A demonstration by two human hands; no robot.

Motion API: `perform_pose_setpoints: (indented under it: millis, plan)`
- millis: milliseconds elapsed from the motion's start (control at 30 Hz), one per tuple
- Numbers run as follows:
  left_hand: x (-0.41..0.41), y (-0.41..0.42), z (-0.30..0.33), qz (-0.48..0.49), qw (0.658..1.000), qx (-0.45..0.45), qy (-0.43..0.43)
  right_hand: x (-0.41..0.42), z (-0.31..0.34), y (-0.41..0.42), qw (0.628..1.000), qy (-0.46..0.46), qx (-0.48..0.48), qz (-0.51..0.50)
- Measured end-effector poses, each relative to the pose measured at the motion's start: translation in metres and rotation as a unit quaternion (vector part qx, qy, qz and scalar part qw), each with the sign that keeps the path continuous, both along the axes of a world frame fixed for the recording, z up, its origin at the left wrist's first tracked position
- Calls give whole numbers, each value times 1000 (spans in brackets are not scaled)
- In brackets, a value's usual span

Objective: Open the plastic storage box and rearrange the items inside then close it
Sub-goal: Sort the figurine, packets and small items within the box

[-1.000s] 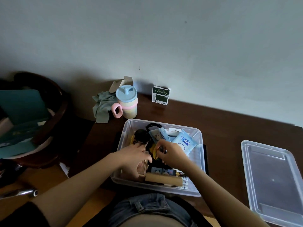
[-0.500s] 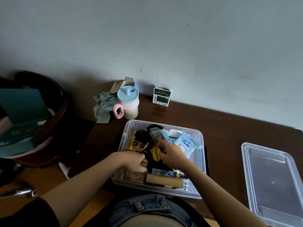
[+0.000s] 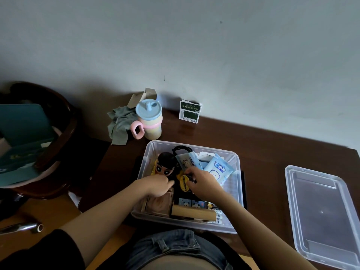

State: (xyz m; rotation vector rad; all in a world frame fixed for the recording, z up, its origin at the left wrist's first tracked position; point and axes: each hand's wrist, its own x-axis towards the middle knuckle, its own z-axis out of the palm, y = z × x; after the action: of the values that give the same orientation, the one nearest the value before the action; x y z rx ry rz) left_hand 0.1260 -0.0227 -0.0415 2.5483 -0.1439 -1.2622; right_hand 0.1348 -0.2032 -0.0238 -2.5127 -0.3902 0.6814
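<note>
I am mid-rearrangement: my left hand sits curled inside the open storage box, fingers closed over something I cannot make out, just this side of the doll. Just right of it, my right hand pinches the yellow tag. Well right of both hands the lid lies on the surface, waiting; next comes settling these pieces flat.

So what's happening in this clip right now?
A person is sorting through an open clear storage box on a dark wooden table. Both hands are inside it: the left hand sits over a small wooden box, just below a doll head, while the right hand pinches a small yellow item beside blue tissue packs. The lid lies off to the right, so the box is not yet closed.
</note>
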Motion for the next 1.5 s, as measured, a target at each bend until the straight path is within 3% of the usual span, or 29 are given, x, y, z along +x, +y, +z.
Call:
perform_pose_setpoints:
  millis: [133,400,700,1000,1133,1267,1500]
  plan:
    - [0,3,-6,10,986,-16,-166,-2,0,-1,1000,2,14,-5]
    - [23,-10,-8,-170,967,104,-161,-5,3,-2,1000,-19,22,-10]
    - [19,0,-4,-176,944,73,-268,-8,3,-4,997,-44,51,-29]
    - [14,9,5,-46,985,35,-164,-16,1,-10,998,-38,45,-10]
    - [7,15,15,-72,993,-33,-82,-16,-1,-9,999,-24,39,-8]
    - [0,6,14,-123,992,6,-12,-17,0,-8,999,-25,41,-4]
    - [1,-1,12,-50,998,2,41,-21,4,-11,997,-11,70,-22]
